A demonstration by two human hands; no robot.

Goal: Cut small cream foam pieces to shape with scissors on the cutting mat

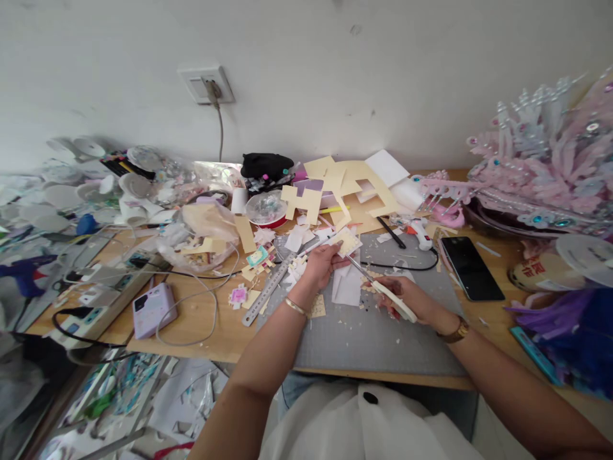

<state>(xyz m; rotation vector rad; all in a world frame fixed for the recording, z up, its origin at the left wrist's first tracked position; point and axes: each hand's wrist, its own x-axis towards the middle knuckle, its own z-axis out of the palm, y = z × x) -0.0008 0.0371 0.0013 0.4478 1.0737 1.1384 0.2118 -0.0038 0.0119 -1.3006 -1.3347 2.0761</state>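
Note:
My left hand [322, 263] pinches a small cream card piece [348, 243] above the grey cutting mat [378, 345]. In my right hand [407, 295] is a pair of scissors with cream handles [393, 300]. Their metal blades point up and left, with the tip at the lower edge of the card; whether they touch it I cannot tell. Beneath my hands lie a white paper sheet [345, 289] and small scraps. A metal ruler [269, 290] rests at an angle left of my left hand.
Cut cream card sheets [378, 217] are piled at the back. A white glue gun [421, 235] and a dark phone [472, 268] lie to the right. Pink feathered crowns [531, 166] stand beyond. Leftward are a lilac device [154, 310], cables and a power strip [96, 326].

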